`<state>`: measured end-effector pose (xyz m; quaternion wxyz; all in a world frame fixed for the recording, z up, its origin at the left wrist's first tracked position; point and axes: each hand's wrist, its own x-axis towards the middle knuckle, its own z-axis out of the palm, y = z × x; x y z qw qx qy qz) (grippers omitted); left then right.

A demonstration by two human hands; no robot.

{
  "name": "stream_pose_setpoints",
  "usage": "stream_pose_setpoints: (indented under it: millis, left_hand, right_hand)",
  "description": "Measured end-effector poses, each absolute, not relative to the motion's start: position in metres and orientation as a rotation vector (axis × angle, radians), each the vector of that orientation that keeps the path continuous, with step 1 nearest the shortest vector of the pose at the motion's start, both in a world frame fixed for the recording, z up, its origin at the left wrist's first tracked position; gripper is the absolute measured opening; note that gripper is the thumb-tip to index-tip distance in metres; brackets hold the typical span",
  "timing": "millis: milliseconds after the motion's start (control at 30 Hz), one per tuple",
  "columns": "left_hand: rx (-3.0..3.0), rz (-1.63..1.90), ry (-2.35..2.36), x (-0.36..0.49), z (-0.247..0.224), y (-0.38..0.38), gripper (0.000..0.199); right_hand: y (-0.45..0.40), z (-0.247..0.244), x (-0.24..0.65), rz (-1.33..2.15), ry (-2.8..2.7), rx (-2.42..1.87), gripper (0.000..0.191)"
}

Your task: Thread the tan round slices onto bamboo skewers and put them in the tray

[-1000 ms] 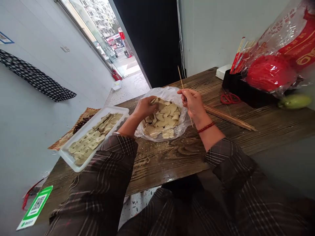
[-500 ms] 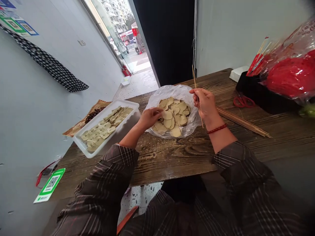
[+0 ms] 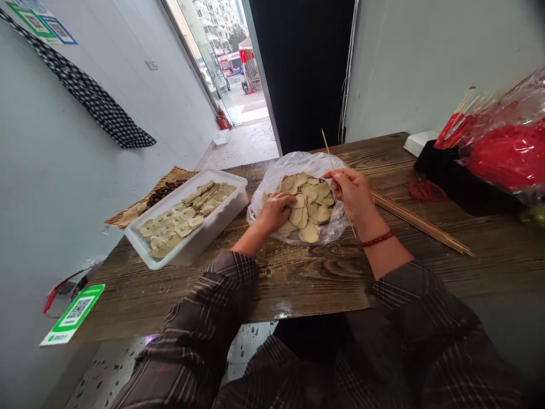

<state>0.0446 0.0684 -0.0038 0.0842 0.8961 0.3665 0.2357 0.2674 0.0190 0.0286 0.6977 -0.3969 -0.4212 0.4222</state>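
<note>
Thin pale slices, which look like potato, lie heaped in a clear plastic bag spread on the wooden table. My left hand is at the left side of the heap of potato slices, its fingers curled and closed on a slice, the fingertips partly covered. Upright and slightly tilted, a thin bamboo skewer is pinched in my right hand at the bag's right edge. To the left, a white plastic tray holds rows of slices threaded on skewers.
A bundle of bamboo skewers lies right of my right hand. Beyond it are red-handled scissors and a black box with red packets. A green QR-code card sits at the table's left end.
My left hand has moved right and further onto the heap of slices. My right hand still holds the skewer, its top now leaning more to the left. The camera view has shifted slightly.
</note>
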Motion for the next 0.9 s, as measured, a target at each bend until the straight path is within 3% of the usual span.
stream_pose_setpoints:
  millis: [167, 333, 433, 533, 733, 900]
  left_hand:
    - [2.154, 0.944, 1.138, 0.052, 0.002, 0.074, 0.013]
    - [1.346, 1.169, 0.987, 0.045, 0.023, 0.058, 0.027]
    - [1.103, 1.181, 0.941, 0.036, 0.025, 0.043, 0.036]
    - [0.983, 1.18, 0.942, 0.031, 0.017, 0.031, 0.04]
    - [0.995, 1.156, 0.858, 0.024, 0.01, 0.021, 0.043]
    - [1.021, 1.255, 0.906, 0.017, 0.014, 0.02, 0.034]
  right_hand:
    - [0.019, 0.022, 0.261, 0.941, -1.044, -0.935, 0.023]
    - [0.012, 0.024, 0.253, 1.023, -1.136, -0.921, 0.029]
    - [0.004, 0.026, 0.244, 1.058, -1.225, -0.925, 0.042]
    - [-0.004, 0.023, 0.232, 0.996, -1.426, -0.963, 0.047]
    - [-0.015, 0.013, 0.218, 0.823, -1.733, -1.076, 0.039]
    - [-0.024, 0.01, 0.224, 0.769, -1.868, -1.143, 0.034]
